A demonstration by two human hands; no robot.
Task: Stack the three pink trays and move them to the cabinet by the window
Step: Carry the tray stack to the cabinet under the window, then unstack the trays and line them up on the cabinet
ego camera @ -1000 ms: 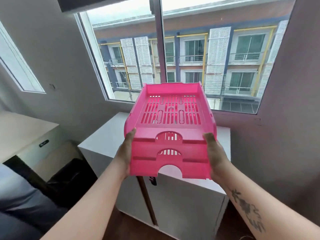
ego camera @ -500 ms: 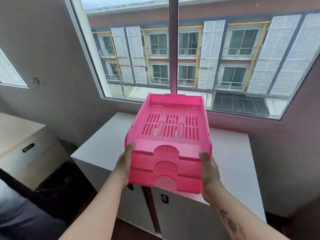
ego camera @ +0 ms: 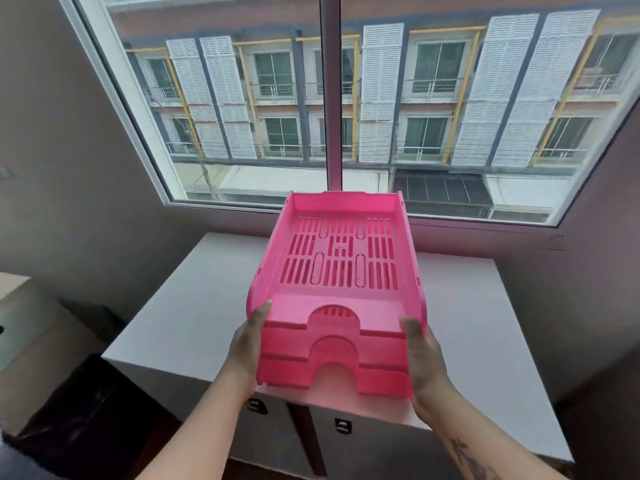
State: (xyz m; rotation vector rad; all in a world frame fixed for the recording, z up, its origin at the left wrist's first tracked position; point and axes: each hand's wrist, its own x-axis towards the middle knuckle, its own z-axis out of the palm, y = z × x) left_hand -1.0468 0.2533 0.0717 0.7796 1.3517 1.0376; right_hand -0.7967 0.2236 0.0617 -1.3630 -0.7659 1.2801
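Lowered since 0.5 s ago, the stack of 3 pink trays (ego camera: 337, 289) sits over the cabinet (ego camera: 194, 306), gripped between left hand (ego camera: 247, 344) and right hand (ego camera: 424, 362) at its front corners.

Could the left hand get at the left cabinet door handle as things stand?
Probably not yet: the left hand is clamped on the pink tray stack, sharing its weight with the right hand. The handle itself sits unobstructed just below.
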